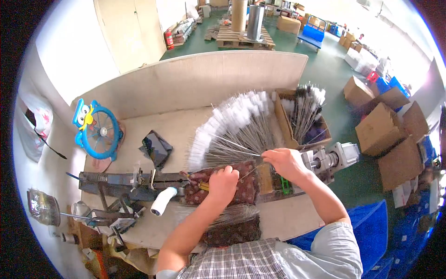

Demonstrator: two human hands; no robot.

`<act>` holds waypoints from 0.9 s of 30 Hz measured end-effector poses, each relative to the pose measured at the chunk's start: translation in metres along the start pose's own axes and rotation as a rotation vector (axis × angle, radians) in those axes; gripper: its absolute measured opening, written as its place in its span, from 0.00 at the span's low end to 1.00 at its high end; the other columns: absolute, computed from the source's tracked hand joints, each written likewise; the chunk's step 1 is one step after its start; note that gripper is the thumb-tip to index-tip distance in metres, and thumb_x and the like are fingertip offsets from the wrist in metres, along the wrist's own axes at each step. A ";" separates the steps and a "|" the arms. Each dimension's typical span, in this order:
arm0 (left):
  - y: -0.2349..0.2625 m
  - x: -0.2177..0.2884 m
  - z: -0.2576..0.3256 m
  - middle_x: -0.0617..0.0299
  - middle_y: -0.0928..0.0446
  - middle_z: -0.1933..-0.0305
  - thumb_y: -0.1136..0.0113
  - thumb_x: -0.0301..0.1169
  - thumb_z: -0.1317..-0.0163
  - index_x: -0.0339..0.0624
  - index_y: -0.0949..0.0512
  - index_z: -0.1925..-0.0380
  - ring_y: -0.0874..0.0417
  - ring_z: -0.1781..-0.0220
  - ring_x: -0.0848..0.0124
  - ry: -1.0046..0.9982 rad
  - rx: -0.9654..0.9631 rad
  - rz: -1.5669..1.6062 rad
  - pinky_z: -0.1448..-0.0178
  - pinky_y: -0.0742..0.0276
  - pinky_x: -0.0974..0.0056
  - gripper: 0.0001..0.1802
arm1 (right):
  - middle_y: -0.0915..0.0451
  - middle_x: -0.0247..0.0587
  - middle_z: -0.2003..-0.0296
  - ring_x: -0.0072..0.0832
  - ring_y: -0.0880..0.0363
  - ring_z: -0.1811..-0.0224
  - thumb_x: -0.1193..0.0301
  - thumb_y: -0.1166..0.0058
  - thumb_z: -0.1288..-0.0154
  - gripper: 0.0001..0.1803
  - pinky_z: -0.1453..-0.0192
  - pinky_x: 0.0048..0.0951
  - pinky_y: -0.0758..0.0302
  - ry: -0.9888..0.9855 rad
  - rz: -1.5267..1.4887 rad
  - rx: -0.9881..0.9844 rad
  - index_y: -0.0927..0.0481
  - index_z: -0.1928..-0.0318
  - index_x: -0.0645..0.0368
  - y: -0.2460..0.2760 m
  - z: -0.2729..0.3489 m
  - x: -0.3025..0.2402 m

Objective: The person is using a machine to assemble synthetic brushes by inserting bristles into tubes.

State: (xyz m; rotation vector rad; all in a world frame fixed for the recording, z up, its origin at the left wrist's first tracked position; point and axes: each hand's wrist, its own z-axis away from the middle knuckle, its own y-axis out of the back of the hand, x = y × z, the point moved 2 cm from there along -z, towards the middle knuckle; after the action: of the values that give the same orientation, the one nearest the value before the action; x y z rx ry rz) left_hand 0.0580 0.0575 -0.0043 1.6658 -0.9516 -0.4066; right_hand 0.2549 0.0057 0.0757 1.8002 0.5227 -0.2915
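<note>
My left hand (224,183) is closed over a dark red patterned cloth (246,186), its fingertips around one end of a thin wire. To its right, my right hand (284,162) pinches the same wire, which slants up between the two hands. Just beyond my right hand lies a wide fan of wire-stemmed brushes (241,125) with white bristle heads pointing away from me. Beside my left hand is a small yellow piece (204,186), partly hidden. A bundle of loose thin wires (232,215) lies on the near side of the cloth.
A cardboard box (284,122) of black and white brushes stands at the back right, near a metal motor unit (341,156). Along the left run a long dark machine bar (111,181) and a white tube (163,201). A blue toy-like fan (100,132) stands farther left.
</note>
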 end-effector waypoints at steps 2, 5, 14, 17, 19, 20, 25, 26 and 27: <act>0.006 0.010 -0.003 0.60 0.29 0.73 0.42 0.30 0.49 0.47 0.27 0.77 0.22 0.68 0.62 0.066 -0.033 -0.006 0.67 0.24 0.60 0.04 | 0.20 0.44 0.74 0.42 0.21 0.67 0.68 0.49 0.42 0.08 0.64 0.39 0.25 0.008 0.004 -0.007 0.20 0.64 0.55 -0.003 0.003 0.006; 0.012 0.012 -0.004 0.63 0.27 0.72 0.42 0.29 0.53 0.48 0.26 0.78 0.23 0.63 0.66 -0.039 -0.090 -0.081 0.62 0.27 0.60 0.03 | 0.21 0.45 0.74 0.43 0.21 0.69 0.64 0.47 0.43 0.09 0.64 0.40 0.26 -0.015 0.013 -0.091 0.19 0.66 0.53 0.000 0.005 0.006; 0.002 0.001 -0.013 0.62 0.26 0.71 0.44 0.30 0.52 0.46 0.25 0.77 0.23 0.63 0.64 0.046 -0.175 -0.247 0.68 0.26 0.61 0.02 | 0.21 0.45 0.76 0.42 0.23 0.70 0.60 0.42 0.48 0.10 0.64 0.39 0.26 0.051 -0.076 -0.154 0.16 0.68 0.50 0.013 0.000 0.005; 0.001 -0.006 -0.014 0.62 0.26 0.71 0.44 0.28 0.52 0.45 0.24 0.78 0.23 0.62 0.64 0.068 -0.122 -0.251 0.65 0.26 0.60 0.01 | 0.20 0.39 0.75 0.38 0.23 0.70 0.62 0.41 0.48 0.09 0.63 0.36 0.27 0.061 -0.097 -0.174 0.15 0.68 0.51 0.011 -0.003 0.004; 0.007 -0.009 -0.021 0.62 0.27 0.70 0.44 0.28 0.52 0.45 0.24 0.80 0.24 0.62 0.64 0.038 -0.060 -0.277 0.63 0.26 0.60 0.02 | 0.20 0.38 0.75 0.37 0.23 0.68 0.62 0.41 0.48 0.09 0.62 0.35 0.27 0.133 -0.134 -0.196 0.15 0.68 0.50 0.012 -0.007 -0.001; 0.011 -0.012 -0.027 0.61 0.27 0.70 0.45 0.27 0.53 0.44 0.24 0.81 0.24 0.62 0.64 0.043 -0.009 -0.339 0.62 0.26 0.59 0.02 | 0.20 0.38 0.75 0.37 0.23 0.68 0.62 0.41 0.48 0.09 0.62 0.35 0.27 0.142 -0.131 -0.200 0.15 0.68 0.50 0.010 -0.011 -0.005; -0.018 -0.053 -0.014 0.59 0.28 0.69 0.45 0.27 0.54 0.42 0.24 0.83 0.24 0.66 0.62 0.113 0.099 -0.323 0.65 0.25 0.59 0.04 | 0.19 0.30 0.73 0.31 0.25 0.64 0.59 0.40 0.50 0.10 0.59 0.31 0.27 0.278 -0.118 -0.280 0.15 0.71 0.49 -0.012 -0.042 -0.046; -0.016 -0.053 -0.009 0.58 0.29 0.70 0.45 0.27 0.53 0.41 0.25 0.82 0.24 0.67 0.61 0.130 0.104 -0.270 0.67 0.24 0.59 0.03 | 0.19 0.30 0.73 0.31 0.25 0.64 0.59 0.40 0.50 0.09 0.58 0.31 0.27 0.301 -0.136 -0.297 0.15 0.71 0.48 -0.018 -0.048 -0.054; -0.010 -0.051 -0.004 0.56 0.28 0.69 0.45 0.26 0.52 0.40 0.24 0.80 0.24 0.66 0.59 0.160 0.139 -0.157 0.65 0.25 0.57 0.03 | 0.19 0.30 0.74 0.31 0.26 0.65 0.60 0.40 0.50 0.09 0.58 0.32 0.27 0.345 -0.147 -0.293 0.15 0.71 0.48 -0.028 -0.052 -0.060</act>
State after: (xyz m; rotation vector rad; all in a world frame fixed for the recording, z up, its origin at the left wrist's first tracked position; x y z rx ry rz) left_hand 0.0336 0.0994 -0.0227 1.8774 -0.7480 -0.3117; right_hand 0.1857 0.0491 0.0942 1.5332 0.8960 0.0012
